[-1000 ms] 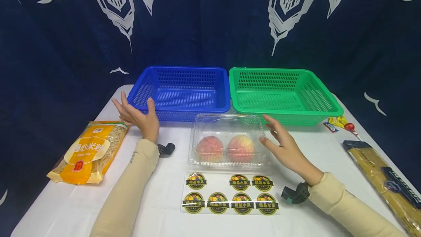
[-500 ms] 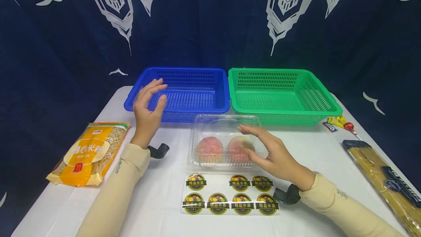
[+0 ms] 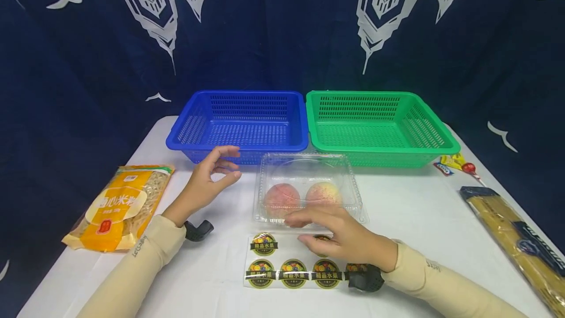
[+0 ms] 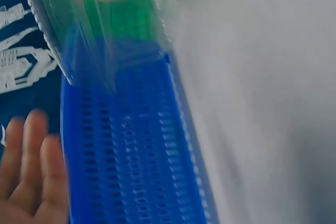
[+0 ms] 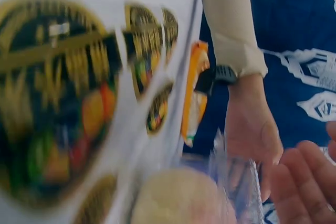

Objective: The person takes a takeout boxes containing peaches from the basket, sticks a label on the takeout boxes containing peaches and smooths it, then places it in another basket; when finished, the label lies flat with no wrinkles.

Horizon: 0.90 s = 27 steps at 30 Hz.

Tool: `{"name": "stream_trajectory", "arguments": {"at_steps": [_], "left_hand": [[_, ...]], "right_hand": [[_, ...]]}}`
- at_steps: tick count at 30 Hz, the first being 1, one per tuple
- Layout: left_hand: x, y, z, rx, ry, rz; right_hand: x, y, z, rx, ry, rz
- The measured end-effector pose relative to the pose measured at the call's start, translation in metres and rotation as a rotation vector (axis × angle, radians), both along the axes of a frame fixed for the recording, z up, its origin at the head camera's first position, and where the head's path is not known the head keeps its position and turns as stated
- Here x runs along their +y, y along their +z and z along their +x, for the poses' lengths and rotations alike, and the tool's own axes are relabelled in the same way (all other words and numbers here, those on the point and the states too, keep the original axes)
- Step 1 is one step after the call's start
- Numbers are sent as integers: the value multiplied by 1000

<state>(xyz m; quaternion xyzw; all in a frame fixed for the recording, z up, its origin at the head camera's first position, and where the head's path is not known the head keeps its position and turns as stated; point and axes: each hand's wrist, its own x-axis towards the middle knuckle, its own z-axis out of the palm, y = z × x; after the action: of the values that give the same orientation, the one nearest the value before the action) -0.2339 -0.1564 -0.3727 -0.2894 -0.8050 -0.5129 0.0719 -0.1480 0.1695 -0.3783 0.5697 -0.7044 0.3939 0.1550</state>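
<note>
A clear plastic clamshell box with two peaches inside stands at the middle of the table, its lid down. In front of it lies a sheet of round fruit stickers. My left hand hovers left of the box with relaxed, slightly bent fingers and holds nothing. Over the box's front edge and the top of the sheet is my right hand, fingers extended and thumb apart. It covers part of the stickers; whether it touches the box or sheet cannot be told. The right wrist view shows a blurred sticker close up.
Behind the box stand a blue basket and a green basket. A bag of rice noodles lies at the left. Spaghetti in a pack, a red lollipop and small wrapped candies are at the right.
My left hand has come down from beside the blue basket toward the box's left side. My right hand has moved left and nearer me, from the box's right side to over the sticker sheet.
</note>
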Motion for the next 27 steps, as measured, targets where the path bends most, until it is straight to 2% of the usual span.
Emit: {"name": "stream_trajectory", "arguments": {"at_steps": [2, 5, 8, 12, 15, 19, 22, 27], "left_hand": [[-6, -3, -1, -98, -49, -57], [-12, -6, -3, -199, -130, -165], [-14, -9, -4, -276, -233, -275], [-11, -15, -1, -371, -350, -408], [-4, -17, 4, -397, -366, -481], [4, -19, 11, -390, -376, -550], [8, -19, 17, -398, -403, -569], [15, -20, 28, -426, -462, -559]], "right_hand": [[-6, -3, 3, -51, 43, 49], [-12, -8, 8, -169, 83, 116], [-17, -14, 11, -281, 61, 161], [-23, -22, 12, -387, -27, 196], [-24, -28, 11, -403, -81, 209], [-26, -34, 11, -444, -96, 209], [-28, -41, 11, -480, -92, 207], [-31, -53, 10, -477, -76, 189]]}}
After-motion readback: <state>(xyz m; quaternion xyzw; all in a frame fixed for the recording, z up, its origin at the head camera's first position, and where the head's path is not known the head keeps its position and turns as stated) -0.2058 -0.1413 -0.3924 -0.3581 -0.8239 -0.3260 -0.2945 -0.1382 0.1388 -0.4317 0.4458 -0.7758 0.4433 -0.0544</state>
